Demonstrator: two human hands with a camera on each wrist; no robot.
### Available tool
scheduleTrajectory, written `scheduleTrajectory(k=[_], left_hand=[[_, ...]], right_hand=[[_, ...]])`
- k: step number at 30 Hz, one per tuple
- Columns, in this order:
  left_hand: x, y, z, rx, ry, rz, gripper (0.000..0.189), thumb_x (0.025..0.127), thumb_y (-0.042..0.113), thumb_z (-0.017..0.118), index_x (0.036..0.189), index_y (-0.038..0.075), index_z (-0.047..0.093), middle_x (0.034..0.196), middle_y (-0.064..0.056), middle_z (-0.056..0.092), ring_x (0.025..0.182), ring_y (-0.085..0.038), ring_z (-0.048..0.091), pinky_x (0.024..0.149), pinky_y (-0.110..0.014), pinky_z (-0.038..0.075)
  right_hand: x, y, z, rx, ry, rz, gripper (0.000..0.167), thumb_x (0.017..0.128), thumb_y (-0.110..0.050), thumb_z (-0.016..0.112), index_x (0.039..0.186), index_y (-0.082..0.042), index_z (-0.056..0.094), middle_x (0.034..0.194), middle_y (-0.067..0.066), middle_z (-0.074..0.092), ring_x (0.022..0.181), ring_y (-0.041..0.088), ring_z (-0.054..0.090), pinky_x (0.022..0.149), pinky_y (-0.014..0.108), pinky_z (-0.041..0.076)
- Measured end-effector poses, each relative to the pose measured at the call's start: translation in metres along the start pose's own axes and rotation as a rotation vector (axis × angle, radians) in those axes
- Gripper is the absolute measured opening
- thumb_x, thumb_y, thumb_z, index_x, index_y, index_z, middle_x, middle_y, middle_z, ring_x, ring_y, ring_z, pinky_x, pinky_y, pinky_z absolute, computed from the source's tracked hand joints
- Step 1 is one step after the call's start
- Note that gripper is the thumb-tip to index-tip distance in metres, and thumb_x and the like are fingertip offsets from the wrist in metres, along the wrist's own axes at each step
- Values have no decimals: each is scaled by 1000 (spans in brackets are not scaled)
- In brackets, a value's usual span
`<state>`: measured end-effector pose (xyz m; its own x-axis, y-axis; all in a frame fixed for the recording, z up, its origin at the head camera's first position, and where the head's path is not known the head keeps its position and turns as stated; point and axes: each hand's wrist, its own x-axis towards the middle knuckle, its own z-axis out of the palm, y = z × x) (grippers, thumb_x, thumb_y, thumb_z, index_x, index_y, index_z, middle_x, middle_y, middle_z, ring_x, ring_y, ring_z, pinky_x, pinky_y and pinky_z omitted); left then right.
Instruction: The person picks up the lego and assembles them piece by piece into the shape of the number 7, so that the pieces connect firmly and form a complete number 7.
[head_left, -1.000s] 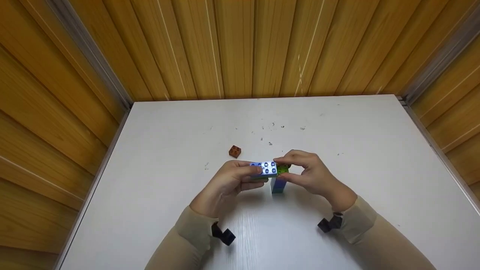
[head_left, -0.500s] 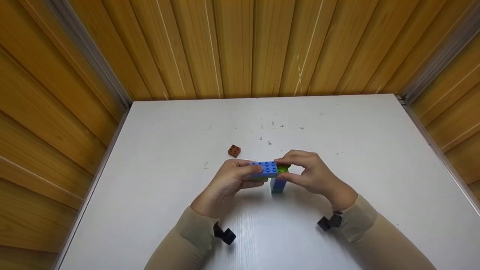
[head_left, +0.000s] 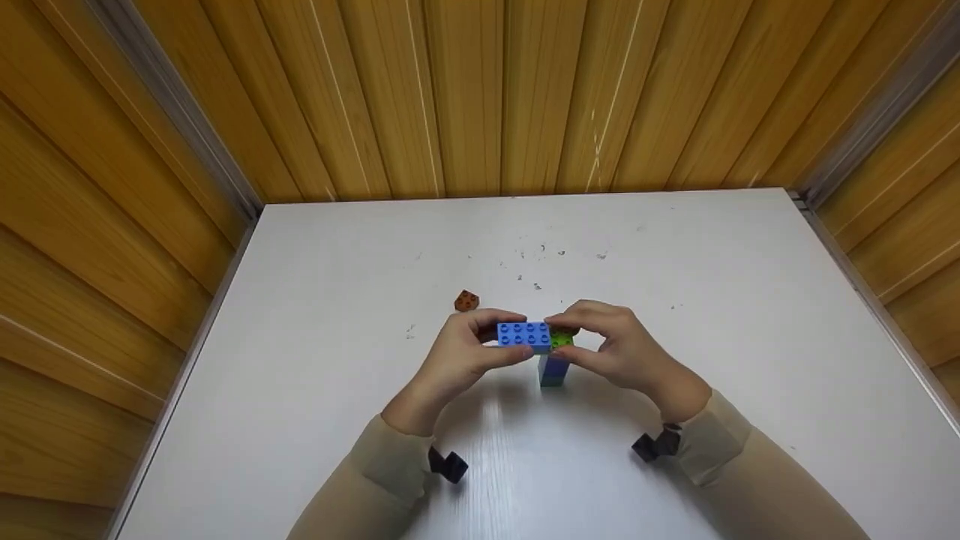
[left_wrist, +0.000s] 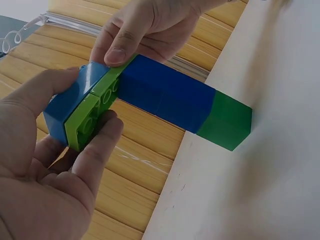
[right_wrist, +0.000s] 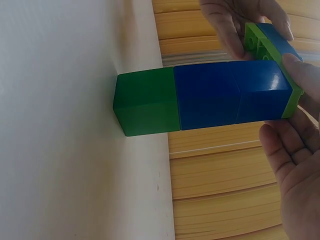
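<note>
A column of two blue bricks (left_wrist: pixel 167 95) over a green brick (left_wrist: pixel 227 120) stands upright on the white table. Across its top lies a thin lime-green plate (head_left: pixel 562 339), which juts out to the left. On that overhanging part sits a blue eight-stud brick (head_left: pixel 523 335). My left hand (head_left: pixel 457 352) grips this blue brick by its long sides, thumb on the near side and fingers on the far side; in the left wrist view, fingers also lie under the plate. My right hand (head_left: pixel 622 341) pinches the plate's right end between thumb and index finger above the column.
A small orange-brown brick (head_left: pixel 466 301) lies on the white table (head_left: pixel 337 270) just beyond my left hand. Dark marks dot the tabletop farther back. Wood-patterned panels (head_left: pixel 480 97) rise at the back and both sides.
My left thumb has shifted from the top of the blue eight-stud brick to its near side, and the fingers have moved to its far side. The right hand keeps its pinch.
</note>
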<state>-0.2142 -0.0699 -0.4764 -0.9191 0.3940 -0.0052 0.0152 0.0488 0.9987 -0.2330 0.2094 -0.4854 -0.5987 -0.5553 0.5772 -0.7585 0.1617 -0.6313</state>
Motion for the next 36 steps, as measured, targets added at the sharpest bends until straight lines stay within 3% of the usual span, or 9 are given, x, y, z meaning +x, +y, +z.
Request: scheduleTrajectory(k=[11,17,20,23,29,33,36], left_hand=[[2,-1,7,19,75,65,34,94,12,93,125,3,84,124,-16,80,107,-19,75,89,-26,69],[3,0,6,10,78,55,33,93,10,94,124,4,85,125,-14,81,107,-19,75,88,-26,68],[2,0,6,17,78,31,32,92,10,94,123,5,86,124,-13,82,107,-19,76,88,-26,69],[2,-1,5,22,79,5,32,92,11,95,122,6,86,122,-12,82,107,-18,76,89,-27,69],[3,0,3,14,71,-26,34,90,9,95,122,6,86,123,-12,82,107,-21,79,91,-29,70],[2,-1,2,21,53,-19,35,90,8,95,123,5,85,123,-14,81,104,-21,79,89,-28,70],[3,-3,2,26,46,3,35,91,8,94,124,5,84,124,-14,82,104,-19,78,89,-25,68]], right_hand=[[3,-1,0,-11,1,1,44,91,5,90,133,-8,81,109,9,82,96,20,73,93,16,61],[4,2,-2,7,-29,20,44,93,3,89,134,-9,80,112,8,82,98,19,73,94,16,61],[5,7,-7,50,-78,90,41,97,1,86,136,-9,80,117,10,82,103,18,74,98,19,61],[11,12,-15,90,-105,212,35,103,-1,79,138,-7,79,123,14,82,111,16,76,104,21,60],[46,35,-22,56,-116,469,33,111,-22,75,142,-10,78,134,12,81,122,18,76,109,27,60],[71,54,-12,0,-186,523,40,108,-28,80,144,-11,77,134,14,81,120,25,74,110,40,61],[86,68,0,-37,-290,529,45,105,-23,82,147,-11,75,138,16,78,122,29,73,111,48,61]])
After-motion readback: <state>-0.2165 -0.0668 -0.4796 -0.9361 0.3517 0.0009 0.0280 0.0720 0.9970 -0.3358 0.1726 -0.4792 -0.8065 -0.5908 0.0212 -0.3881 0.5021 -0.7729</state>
